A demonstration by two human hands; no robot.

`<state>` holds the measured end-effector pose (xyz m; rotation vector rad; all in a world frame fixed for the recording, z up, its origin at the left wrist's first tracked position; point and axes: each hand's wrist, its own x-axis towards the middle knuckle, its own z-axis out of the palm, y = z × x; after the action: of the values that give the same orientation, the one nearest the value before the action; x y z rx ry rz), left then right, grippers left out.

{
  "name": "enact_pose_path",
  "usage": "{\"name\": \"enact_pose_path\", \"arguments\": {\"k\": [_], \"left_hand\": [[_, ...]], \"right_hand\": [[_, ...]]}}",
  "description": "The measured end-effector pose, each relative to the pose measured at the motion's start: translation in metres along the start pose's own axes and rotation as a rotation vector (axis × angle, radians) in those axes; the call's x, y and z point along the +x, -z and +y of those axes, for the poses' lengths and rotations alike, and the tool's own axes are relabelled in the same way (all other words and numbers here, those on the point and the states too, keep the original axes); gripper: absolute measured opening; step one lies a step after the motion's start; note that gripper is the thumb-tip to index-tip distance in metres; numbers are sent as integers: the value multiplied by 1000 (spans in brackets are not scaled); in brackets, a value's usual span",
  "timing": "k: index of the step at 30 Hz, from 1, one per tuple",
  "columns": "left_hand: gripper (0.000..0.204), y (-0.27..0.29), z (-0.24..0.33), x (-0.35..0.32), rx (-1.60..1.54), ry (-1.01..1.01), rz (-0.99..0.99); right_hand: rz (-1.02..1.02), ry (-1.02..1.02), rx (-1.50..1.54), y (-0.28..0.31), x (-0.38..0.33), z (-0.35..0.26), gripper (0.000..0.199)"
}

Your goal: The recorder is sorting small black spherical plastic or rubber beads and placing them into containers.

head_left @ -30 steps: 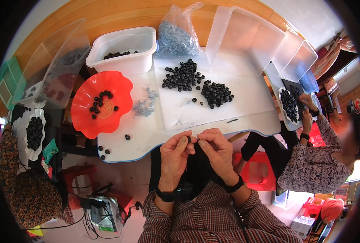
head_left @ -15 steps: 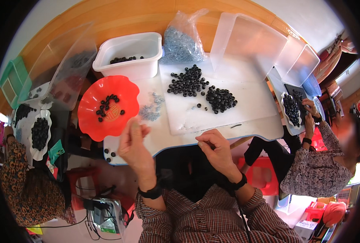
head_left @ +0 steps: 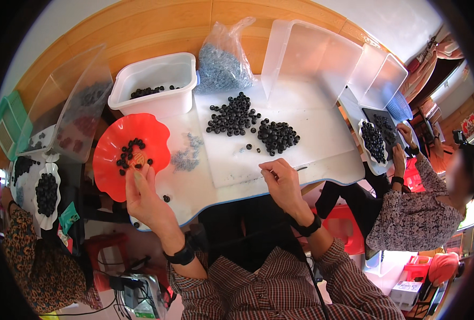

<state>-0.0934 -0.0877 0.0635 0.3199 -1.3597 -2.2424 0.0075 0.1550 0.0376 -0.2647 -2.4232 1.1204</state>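
- Around you: a white tub (head_left: pixel 154 80), a bag (head_left: pixel 223 58) of grey bits, clear bins (head_left: pixel 311 58), and two bead heaps (head_left: pixel 253 125) on the white board (head_left: pixel 301 149).
- Your left hand (head_left: pixel 143 194) reaches over the red bowl (head_left: pixel 130 154), fingers together at its near rim, beside the beads in it.
- Your right hand (head_left: pixel 282 181) pinches a thin wire (head_left: pixel 300 169) at the board's near edge; it runs left to right and points right.
- A person's hands on your right work over another bead tray (head_left: pixel 374 141).
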Motion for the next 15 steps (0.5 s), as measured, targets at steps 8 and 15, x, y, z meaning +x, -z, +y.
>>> {"name": "enact_pose_path", "arguments": {"k": [8, 15], "left_hand": [[19, -3, -21, -49, 82, 176, -234], [18, -12, -39, -104, 113, 441, -499]], "right_hand": [[66, 163, -383, -20, 35, -1, 18], [-19, 136, -580, -29, 50, 14, 19]]}}
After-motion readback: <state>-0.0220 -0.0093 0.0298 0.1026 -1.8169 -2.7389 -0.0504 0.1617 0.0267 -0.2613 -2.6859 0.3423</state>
